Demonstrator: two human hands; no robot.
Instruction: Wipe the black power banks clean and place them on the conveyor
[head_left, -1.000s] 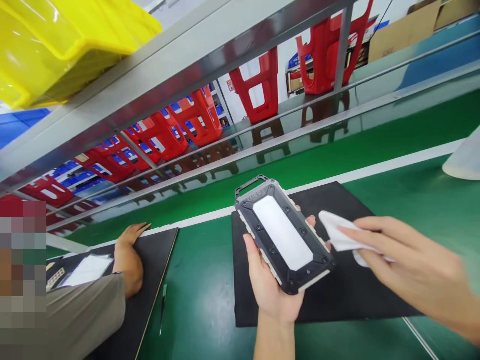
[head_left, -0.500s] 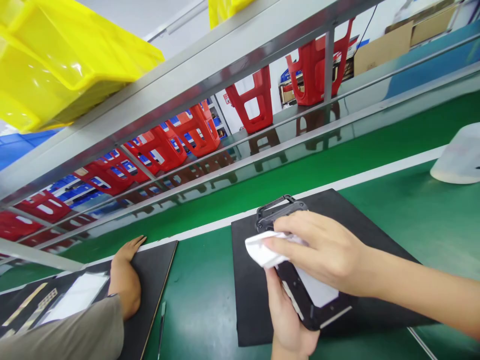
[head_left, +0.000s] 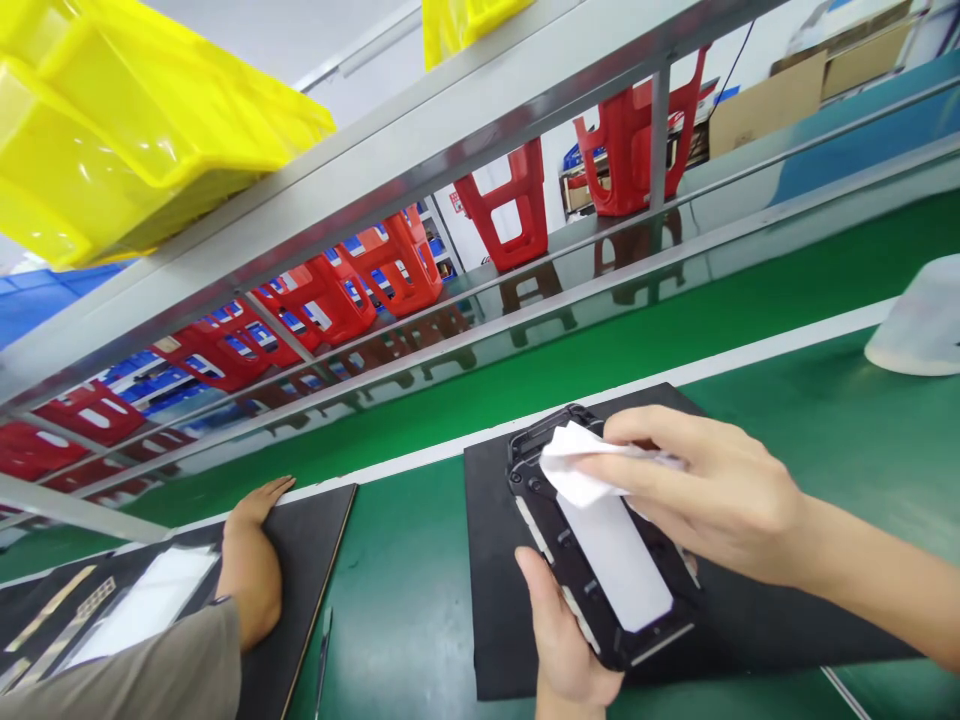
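My left hand (head_left: 566,640) grips a black rectangular device housing (head_left: 600,585) by its lower left edge, thumb along the side. The housing is tilted over a black mat (head_left: 502,600), with a handle-like bar at its far end and a white panel (head_left: 619,565) on its upper face. A folded white wipe (head_left: 577,465) is pinched in my right hand (head_left: 720,490). The wipe covers the upper end of the white panel; whether it presses on the housing I cannot tell.
Another person's arm (head_left: 251,560) rests on a second black mat (head_left: 315,560) at left, beside white sheets (head_left: 146,605). Tweezers (head_left: 323,660) lie between the mats. A translucent container (head_left: 919,320) stands right. Above runs a metal rail (head_left: 375,170) with yellow bins (head_left: 150,130); red stools (head_left: 510,210) show behind.
My right hand has moved right and slightly up with the wipe, uncovering more of the housing's left side and the white panel. My left hand still holds the housing.
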